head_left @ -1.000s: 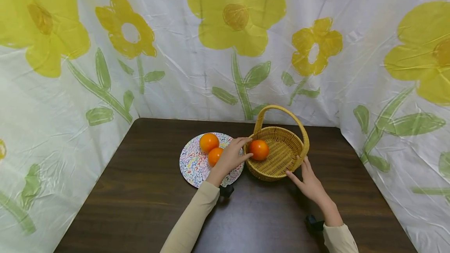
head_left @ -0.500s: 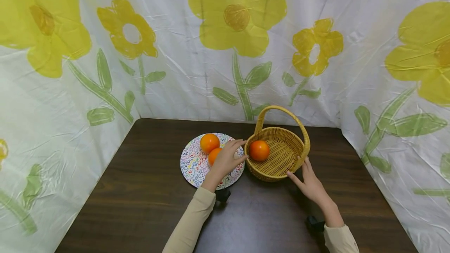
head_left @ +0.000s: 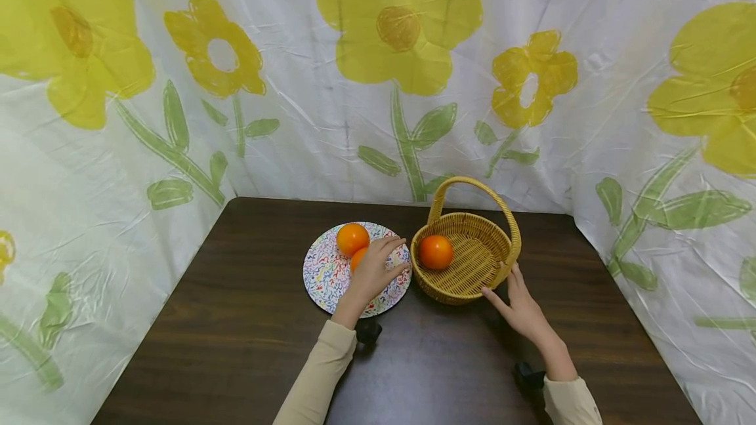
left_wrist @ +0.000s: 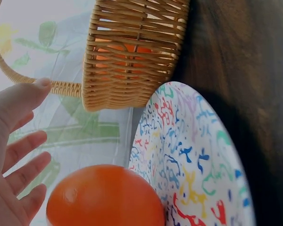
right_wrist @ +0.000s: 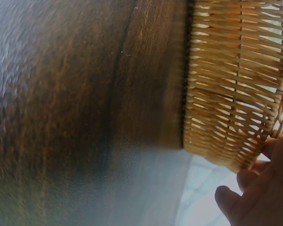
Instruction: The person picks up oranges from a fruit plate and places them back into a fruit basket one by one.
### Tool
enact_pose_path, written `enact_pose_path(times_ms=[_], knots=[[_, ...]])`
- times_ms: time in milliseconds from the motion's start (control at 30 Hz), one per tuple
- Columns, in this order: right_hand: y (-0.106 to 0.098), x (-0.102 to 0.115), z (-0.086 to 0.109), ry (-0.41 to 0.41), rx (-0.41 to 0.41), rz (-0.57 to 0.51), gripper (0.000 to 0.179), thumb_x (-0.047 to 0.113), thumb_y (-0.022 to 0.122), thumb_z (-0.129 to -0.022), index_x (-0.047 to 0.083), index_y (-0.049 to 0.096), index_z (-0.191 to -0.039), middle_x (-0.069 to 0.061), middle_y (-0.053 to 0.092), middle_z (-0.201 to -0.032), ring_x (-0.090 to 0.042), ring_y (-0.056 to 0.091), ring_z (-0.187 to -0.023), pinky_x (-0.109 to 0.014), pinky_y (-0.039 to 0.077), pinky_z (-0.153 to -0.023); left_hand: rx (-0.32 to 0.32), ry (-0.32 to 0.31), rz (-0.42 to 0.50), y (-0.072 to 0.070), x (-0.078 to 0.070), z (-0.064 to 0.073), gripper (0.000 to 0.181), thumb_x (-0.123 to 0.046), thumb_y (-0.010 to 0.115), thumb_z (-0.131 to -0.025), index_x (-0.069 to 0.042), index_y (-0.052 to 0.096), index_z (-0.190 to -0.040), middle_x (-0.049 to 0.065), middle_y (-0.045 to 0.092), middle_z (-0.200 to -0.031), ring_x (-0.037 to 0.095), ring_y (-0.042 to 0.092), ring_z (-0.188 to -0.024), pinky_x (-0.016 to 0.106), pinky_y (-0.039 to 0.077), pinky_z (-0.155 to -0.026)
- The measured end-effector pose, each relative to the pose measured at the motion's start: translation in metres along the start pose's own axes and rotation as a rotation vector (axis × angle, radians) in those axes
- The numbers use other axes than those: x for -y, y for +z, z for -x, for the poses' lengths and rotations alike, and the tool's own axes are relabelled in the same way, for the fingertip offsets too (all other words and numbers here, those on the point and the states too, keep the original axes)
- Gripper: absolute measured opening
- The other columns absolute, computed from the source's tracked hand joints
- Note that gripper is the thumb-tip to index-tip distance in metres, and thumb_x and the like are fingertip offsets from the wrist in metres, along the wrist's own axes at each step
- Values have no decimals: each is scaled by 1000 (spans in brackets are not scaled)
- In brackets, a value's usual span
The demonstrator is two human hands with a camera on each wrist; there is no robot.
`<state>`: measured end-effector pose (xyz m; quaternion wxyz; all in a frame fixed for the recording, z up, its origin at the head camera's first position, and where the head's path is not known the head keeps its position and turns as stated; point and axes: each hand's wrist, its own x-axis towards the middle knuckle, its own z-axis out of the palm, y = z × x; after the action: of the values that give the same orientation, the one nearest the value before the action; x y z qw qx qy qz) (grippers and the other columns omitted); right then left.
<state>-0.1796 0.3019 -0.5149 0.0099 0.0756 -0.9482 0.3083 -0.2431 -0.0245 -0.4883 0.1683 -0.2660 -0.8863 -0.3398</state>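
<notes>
My left hand is over a round plate with multicoloured squiggles, its fingers loosely spread and holding nothing. On the plate are two smooth orange fruits, one at the back and one partly hidden by that hand. In the left wrist view an orange fruit lies just below the fingers. To the right stands a wicker basket with a tall arched handle. Inside it, against the left wall, rests another orange fruit. My right hand holds the basket's right side at the rim, near the handle's base.
Both plate and basket stand on a dark wooden table, with the basket close beside the plate's right edge. A white curtain printed with yellow flowers surrounds the back and sides. Each wrist carries a black camera.
My left hand has drawn back from the basket's left rim, leftward over the plate toward the fruits there. The right hand and the basket have stayed in place.
</notes>
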Motion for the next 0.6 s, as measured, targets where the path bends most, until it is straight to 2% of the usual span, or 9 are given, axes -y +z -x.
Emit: enact_pose_path(times_ms=[267, 467, 600], knots=[[-1, 0, 0, 3, 3, -7, 82, 47, 47, -94, 13, -2, -150, -13, -16, -154, -52, 19, -132, -68, 35, -87, -93, 23, 3, 1, 6, 7, 45, -24, 73, -80, -12, 60, -122, 8, 57, -124, 23, 49, -119, 39, 40, -102], [1, -2, -1, 8, 1, -11, 82, 47, 47, -94, 15, -4, -150, -12, -16, -154, -51, 17, -133, -69, 34, -87, -121, 7, -21, -2, 9, 12, 44, -26, 72, -81, -12, 61, -120, 10, 58, -123, 28, 48, -119, 55, 31, -104], [1, -2, -1, 2, -5, -13, 81, 46, 47, -94, 16, -3, -150, -10, -16, -154, -51, 19, -133, -68, 36, -86, -133, -4, -21, -3, 11, 14, 45, -28, 72, -81, -9, 62, -120, 11, 58, -124, 31, 47, -120, 58, 30, -104]])
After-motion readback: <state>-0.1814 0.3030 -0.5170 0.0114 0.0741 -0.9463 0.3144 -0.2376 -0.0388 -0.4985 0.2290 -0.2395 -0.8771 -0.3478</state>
